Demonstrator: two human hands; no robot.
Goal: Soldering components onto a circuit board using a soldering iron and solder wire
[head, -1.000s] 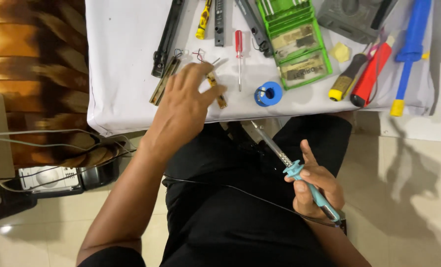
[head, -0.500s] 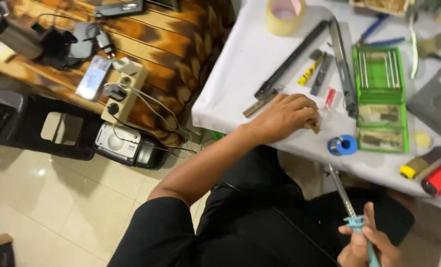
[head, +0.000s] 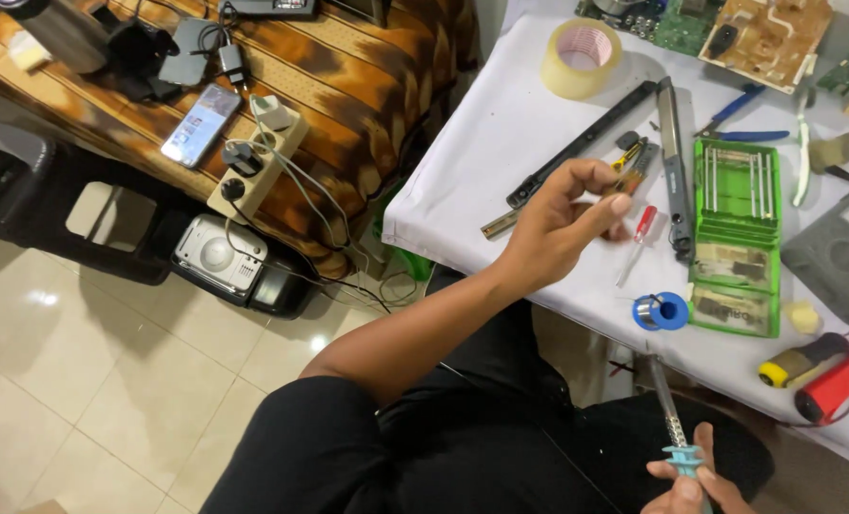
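**Head view: left hand lifting a small piece off the desk while the right grips a soldering iron**

Head view: the left hand (head: 560,227) is hovering above the white-covered desk (head: 482,181), its fingers (head: 596,175) curling in around a small slim object that is mostly hidden behind them; only a brownish tip is showing, so what it is cannot be told for sure. Just beside that hand, a small red-handled screwdriver (head: 640,238) is lying on the cloth, with a long black bar (head: 582,145) and a grey metal strip (head: 670,152) stretching away behind it. Nearer the desk's front edge, a blue spool of solder wire (head: 661,311) is sitting next to an open green plastic case of small tools (head: 739,233).

At the bottom edge of the picture, the right hand (head: 693,490) is closing its fingers around the teal handle of a soldering iron (head: 674,424), whose metal shaft is pointing up toward the desk edge, close to the spool but apart from it.

Judging from this, the picking-up step is in hand: the small piece is being lifted while the iron is waiting low over the lap. The next move would seem to call for bringing piece and iron tip together, keeping the hot shaft away from the cloth and the left fingers.
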